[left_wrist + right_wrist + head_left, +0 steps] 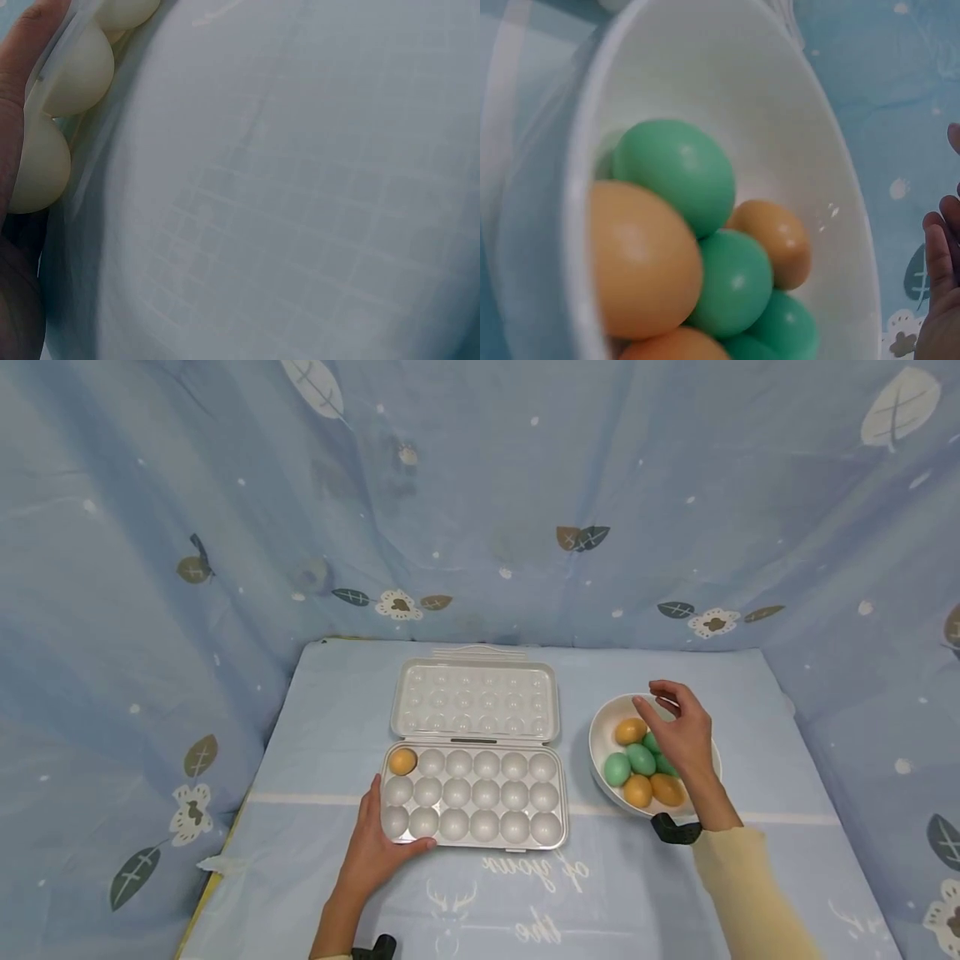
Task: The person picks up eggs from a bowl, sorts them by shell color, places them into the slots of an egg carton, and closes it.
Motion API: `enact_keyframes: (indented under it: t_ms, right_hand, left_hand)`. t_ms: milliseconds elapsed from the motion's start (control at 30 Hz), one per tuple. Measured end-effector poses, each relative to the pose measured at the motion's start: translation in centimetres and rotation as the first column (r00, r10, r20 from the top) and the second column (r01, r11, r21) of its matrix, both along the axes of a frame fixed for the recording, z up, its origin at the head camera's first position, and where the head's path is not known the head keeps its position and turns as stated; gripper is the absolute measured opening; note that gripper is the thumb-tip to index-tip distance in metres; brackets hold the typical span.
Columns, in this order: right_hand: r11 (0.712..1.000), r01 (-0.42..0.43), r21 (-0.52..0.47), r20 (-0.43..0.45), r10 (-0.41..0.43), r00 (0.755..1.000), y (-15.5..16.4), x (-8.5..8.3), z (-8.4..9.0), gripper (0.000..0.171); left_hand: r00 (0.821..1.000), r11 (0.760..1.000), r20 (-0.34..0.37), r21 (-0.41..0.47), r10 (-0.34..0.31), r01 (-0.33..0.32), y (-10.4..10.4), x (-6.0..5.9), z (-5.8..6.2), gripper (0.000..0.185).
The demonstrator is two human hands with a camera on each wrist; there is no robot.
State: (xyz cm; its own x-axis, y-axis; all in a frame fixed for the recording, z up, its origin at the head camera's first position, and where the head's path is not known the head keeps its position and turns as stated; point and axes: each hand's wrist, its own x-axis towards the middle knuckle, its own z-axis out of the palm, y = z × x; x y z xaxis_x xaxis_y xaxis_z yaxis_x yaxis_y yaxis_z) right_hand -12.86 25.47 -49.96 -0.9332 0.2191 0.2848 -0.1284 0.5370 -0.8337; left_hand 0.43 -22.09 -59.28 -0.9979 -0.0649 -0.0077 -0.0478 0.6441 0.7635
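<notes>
A clear plastic egg box lies opened out flat; its cupped base (pixel 471 794) faces me and its lid (pixel 475 699) is folded back behind. One orange egg (pixel 402 762) sits in the far left cup. My left hand (pixel 377 852) grips the base's near left corner, thumb along the front edge and fingers along the left side. Over the white bowl (pixel 602 724) hovers my right hand (pixel 682 734), fingers bent and apart, holding nothing. Green eggs (pixel 676 174) and orange eggs (pixel 641 259) are piled in the bowl beneath it, some hidden by the hand.
A pale blue printed cloth (pixel 480 902) covers the table. Blue curtains (pixel 480 510) with leaf and flower prints hang at the back and both sides. The bowl stands right of the egg box, with a strip of cloth between them.
</notes>
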Motion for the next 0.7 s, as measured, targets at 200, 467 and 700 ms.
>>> enact_keyframes:
  t_ms: [200,467,700]
  right_hand:
    - [0.999,-0.007,0.039,0.115,0.003,0.993,0.9,0.2,-1.6,0.046]
    - [0.994,-0.062,0.087,0.201,0.044,0.979,1.3,0.2,-2.9,0.055]
    - [0.979,-0.154,0.135,0.259,0.115,0.959,1.6,0.5,-3.5,0.050]
  left_hand:
    - [1.000,1.000,-0.002,0.001,-0.005,0.005,-0.1,-0.2,-0.1,0.147]
    - [1.000,1.000,0.014,-0.011,0.001,-0.001,0.0,-0.4,0.0,0.148]
    - [1.000,1.000,0.008,-0.010,-0.008,0.008,-0.1,-0.4,-0.2,0.148]
